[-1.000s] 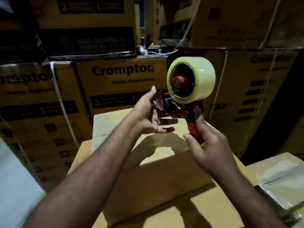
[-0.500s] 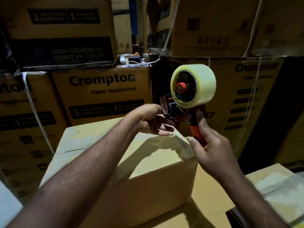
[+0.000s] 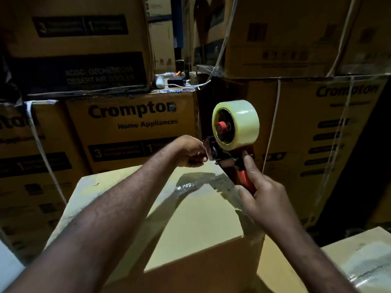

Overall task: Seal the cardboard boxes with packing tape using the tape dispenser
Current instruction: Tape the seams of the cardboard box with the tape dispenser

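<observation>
My left hand point(image 3: 191, 152) sits above the far edge of the plain brown cardboard box point(image 3: 190, 218), fingers curled together and pinching at the mouth of the dispenser — I take it they have the free tape end, though the clear film is too faint there to be sure. Just right of it, the red-handled tape dispenser with its roll of clear yellowish packing tape point(image 3: 234, 132) is held upright over the box's far right corner, not touching the lid. My right hand point(image 3: 260, 199) is wrapped shut round the red handle, forefinger stretched up along it.

To do this step well, I'd draw out a short tab, keep it flat and untwisted, then land it a little way down the far side of the box so the strip anchors before crossing the top. Some glossy tape point(image 3: 203, 182) already lies across the lid — I'd line up with the seam and press while pulling toward me.
</observation>
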Action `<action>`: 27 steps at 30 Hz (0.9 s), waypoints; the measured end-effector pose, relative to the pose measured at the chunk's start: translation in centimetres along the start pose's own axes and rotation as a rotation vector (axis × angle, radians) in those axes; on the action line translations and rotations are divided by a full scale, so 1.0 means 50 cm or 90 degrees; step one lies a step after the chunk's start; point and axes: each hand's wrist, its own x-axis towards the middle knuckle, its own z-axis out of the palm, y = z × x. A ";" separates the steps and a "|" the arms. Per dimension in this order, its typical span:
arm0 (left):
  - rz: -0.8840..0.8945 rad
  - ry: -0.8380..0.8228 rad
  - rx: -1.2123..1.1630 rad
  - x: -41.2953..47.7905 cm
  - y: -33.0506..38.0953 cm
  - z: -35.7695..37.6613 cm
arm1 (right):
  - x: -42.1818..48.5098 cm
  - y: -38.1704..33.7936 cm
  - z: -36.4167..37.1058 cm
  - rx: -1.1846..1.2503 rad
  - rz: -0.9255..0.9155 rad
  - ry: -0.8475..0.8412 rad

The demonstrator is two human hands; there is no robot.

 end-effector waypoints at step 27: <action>0.094 0.111 0.153 0.361 -0.111 -0.071 | 0.127 -0.019 0.120 -0.158 0.105 -0.154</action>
